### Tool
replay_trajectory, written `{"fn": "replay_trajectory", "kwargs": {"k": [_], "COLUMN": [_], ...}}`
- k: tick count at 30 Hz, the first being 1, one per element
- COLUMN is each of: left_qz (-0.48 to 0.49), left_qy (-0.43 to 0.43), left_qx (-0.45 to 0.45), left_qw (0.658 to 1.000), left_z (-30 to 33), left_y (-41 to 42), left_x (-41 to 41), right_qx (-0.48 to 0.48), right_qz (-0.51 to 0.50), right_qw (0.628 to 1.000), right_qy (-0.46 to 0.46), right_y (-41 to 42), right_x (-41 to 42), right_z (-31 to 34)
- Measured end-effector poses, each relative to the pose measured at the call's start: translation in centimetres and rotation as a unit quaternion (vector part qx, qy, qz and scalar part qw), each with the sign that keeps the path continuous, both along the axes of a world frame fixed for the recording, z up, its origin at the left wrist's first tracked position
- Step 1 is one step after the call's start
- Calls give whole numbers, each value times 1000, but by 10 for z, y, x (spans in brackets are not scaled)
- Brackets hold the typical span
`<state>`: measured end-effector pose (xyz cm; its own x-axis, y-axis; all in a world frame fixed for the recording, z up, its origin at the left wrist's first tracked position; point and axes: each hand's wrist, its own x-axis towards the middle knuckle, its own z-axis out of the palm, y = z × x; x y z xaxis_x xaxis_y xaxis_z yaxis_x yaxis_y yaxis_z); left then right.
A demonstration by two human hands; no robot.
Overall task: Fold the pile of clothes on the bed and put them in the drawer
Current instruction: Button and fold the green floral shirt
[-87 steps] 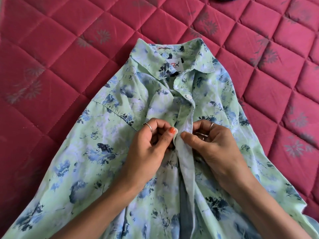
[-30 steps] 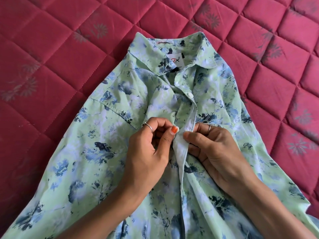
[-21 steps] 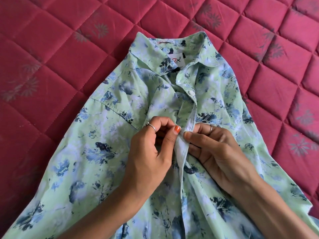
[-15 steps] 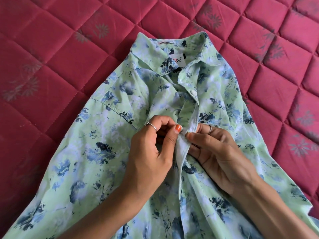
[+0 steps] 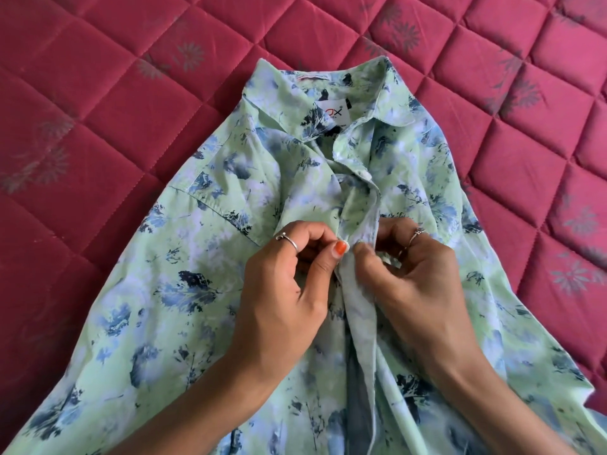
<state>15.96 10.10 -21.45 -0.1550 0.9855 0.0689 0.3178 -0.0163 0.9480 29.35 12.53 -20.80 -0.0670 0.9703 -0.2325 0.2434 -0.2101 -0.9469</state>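
We see the shirt [image 5: 184, 290] spread on the bed [image 5: 98, 110], left hand [image 5: 282, 297] and right hand [image 5: 417, 290] both pinching its front edge.

label [image 5: 335, 113] | white neck tag inside shirt [image 5: 184, 284] collar, upper centre of frame | reads partly "OX", orange and dark | small print illegible

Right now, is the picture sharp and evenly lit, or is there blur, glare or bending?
Head view: soft, even daylight, no glare; shirt and both hands sharp; the quilt lines bow slightly toward the edges, a wide-angle effect; corners a little darker.
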Motion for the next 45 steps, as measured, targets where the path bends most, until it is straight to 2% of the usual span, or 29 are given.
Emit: {"fn": "replay_trajectory", "kwargs": {"k": [3, 8, 13, 17, 27, 33, 39, 45], "left_qz": [-9, 0, 14, 17, 27, 44, 53, 36], "left_qy": [32, 56, 59, 61, 49, 56, -14, -45], "left_qx": [22, 33, 29, 28, 23, 6, -67, -97], "left_qw": [999, 998, 998, 998, 998, 997, 996, 994], "left_z": [-1, -4, -6, -4, -2, -3, -5, -5], "left_y": [-1, -1, -1, -1, -1, -2, -3, -3], "left_x": [1, 2, 2, 2, 3, 3, 3, 3], "right_qx": [32, 19, -94, -207, -256, -230, -219, -208], "right_qz": [28, 42, 22, -30, -32, -39, -40, -35], "right_qw": [998, 997, 994, 961, 927, 939, 933, 950], "right_qy": [-55, -55, 51, 180, 273, 252, 282, 229], "right_y": [-1, 0, 1, 2, 2, 0, 3, 1], "right_x": [-1, 1, 2, 2, 2, 0, 1, 1], "right_z": [-2, -1, -3, 0, 8, 5, 7, -1]}}
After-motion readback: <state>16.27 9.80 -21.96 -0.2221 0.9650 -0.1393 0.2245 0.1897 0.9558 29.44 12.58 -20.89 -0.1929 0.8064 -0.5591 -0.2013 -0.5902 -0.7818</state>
